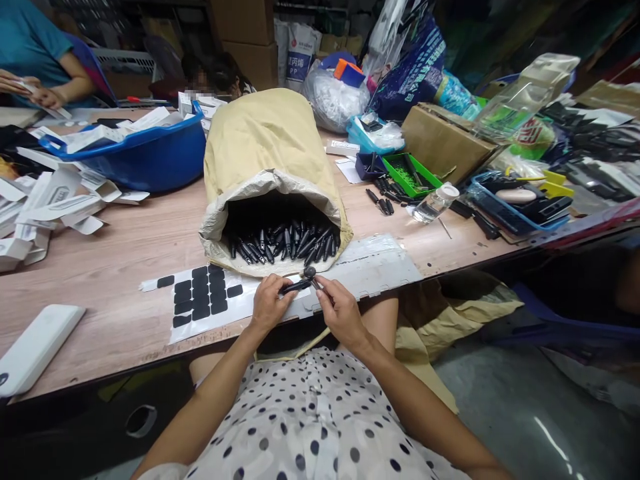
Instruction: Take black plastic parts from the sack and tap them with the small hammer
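My left hand (270,304) pinches a slim black plastic part (298,286) at the table's front edge. Against its far end, the fingers of my right hand (343,311) close on a small dark piece with a round head (310,272). Whether the two pieces are joined I cannot tell. Just beyond my hands lies an open tan sack (265,143), its mouth toward me, with many slim black parts (287,241) inside. To the left of my hands is a white sheet (240,310) bearing rows of black rounded stickers (201,293).
A blue basin (150,157) of white boxes stands left, beside loose cartons (55,207). A white power bank-like block (40,347) lies front left. Rightward are a green tray (410,175), a clear bottle (435,204) and a blue basket (520,207). A co-worker (40,60) sits far left.
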Demonstrator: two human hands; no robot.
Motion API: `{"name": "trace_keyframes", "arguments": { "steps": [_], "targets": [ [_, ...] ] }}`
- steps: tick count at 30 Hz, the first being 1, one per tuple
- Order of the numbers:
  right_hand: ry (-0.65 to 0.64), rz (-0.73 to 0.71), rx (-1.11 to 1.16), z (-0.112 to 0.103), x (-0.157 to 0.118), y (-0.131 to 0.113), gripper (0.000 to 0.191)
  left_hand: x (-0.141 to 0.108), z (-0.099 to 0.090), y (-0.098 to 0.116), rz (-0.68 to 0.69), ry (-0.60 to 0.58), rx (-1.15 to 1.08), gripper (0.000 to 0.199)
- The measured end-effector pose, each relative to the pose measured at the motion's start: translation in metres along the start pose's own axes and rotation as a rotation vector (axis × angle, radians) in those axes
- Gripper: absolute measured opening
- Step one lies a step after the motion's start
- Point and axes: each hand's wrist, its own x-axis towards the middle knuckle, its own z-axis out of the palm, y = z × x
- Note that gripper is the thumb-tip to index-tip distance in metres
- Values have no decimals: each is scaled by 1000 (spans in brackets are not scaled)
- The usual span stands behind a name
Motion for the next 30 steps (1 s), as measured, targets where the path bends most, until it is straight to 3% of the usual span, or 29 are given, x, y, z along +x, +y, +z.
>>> {"name": "trace_keyframes", "arguments": {
  "steps": [7, 13, 18, 23, 27, 30],
  "targets": [
    [-58, -23, -210, 10, -8, 1, 38, 0, 2, 0, -16, -1, 21, 8],
    [-40, -70, -202, 13, -9, -4, 40, 0, 4, -3, 8, -8, 19, 8],
    [-99, -87, -225, 21, -12, -5, 38, 0, 4, -4, -6, -4, 15, 6],
    [54, 6, -297, -8, 12, 14, 40, -1, 4, -1, -12, 2, 14, 10],
    [216, 224, -585, -46, 52, 56, 41, -2, 4, 0, 1, -15, 41, 10],
    [200, 379, -745, -59, 75, 87, 39, -2, 5, 0, 10, -9, 57, 9]
  ]
}}
